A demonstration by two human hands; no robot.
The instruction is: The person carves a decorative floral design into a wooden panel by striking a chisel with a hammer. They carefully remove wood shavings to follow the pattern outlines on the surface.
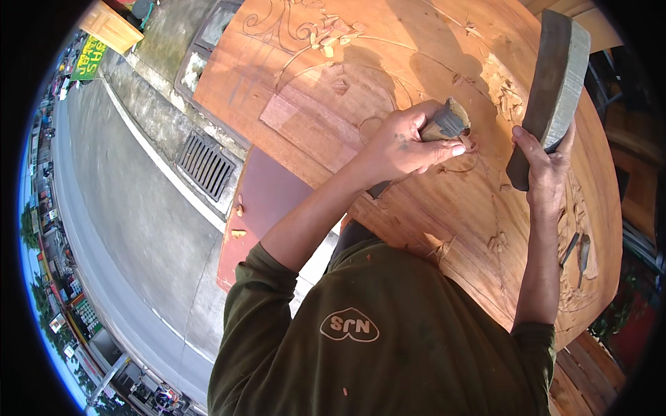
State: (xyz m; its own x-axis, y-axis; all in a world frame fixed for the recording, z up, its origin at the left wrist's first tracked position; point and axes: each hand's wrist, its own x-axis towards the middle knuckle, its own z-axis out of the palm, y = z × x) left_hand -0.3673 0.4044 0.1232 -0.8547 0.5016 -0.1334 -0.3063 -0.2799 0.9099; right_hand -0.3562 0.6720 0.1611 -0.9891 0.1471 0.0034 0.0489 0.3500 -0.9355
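My left hand [408,143] is closed around a carving chisel, its worn, pale handle end [449,123] with a grey wrap pointing up between thumb and fingers. A short dark piece shows below that hand, and I cannot make out where the cutting edge sits. My right hand [546,165] grips the lower part of a long, thick wooden block [555,87], dark on one face and grey on the other. The block is held up over a large wooden panel [444,215], apart from the chisel. Carved relief and pencilled scrolls mark the panel.
Wood shavings [508,97] lie on the panel. Small dark carving tools [584,255] rest near its right edge. A reddish-brown board [270,184] is under the panel's left side. Further left are a drain grate [206,165], a road [125,201] and a yellowish wooden piece [111,26].
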